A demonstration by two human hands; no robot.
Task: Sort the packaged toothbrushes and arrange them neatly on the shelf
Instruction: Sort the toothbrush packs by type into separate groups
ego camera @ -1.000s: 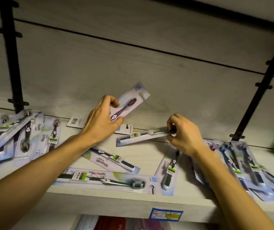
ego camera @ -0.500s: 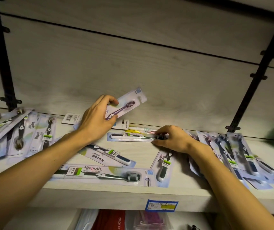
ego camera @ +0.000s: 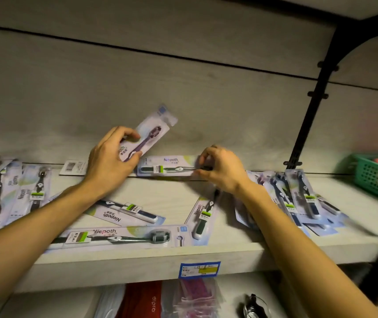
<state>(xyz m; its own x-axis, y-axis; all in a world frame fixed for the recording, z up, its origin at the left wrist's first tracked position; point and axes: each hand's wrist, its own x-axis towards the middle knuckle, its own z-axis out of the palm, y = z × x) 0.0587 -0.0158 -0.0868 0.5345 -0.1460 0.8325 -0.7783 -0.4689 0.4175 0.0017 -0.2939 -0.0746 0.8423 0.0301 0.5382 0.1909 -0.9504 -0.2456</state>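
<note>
Packaged toothbrushes are scattered all over the shelf, some flat up front, a fanned pile on the right. The left hand grips a purple-brush pack, fingers curled round its lower end, tilted up against the back wall. The right hand pinches the end of a black-brush pack standing on its long edge at the back. My take: seat that one flush against the wall, logo facing out, before letting go, otherwise it'll probably just flop forward. Then bring the purple one in next to it.
</note>
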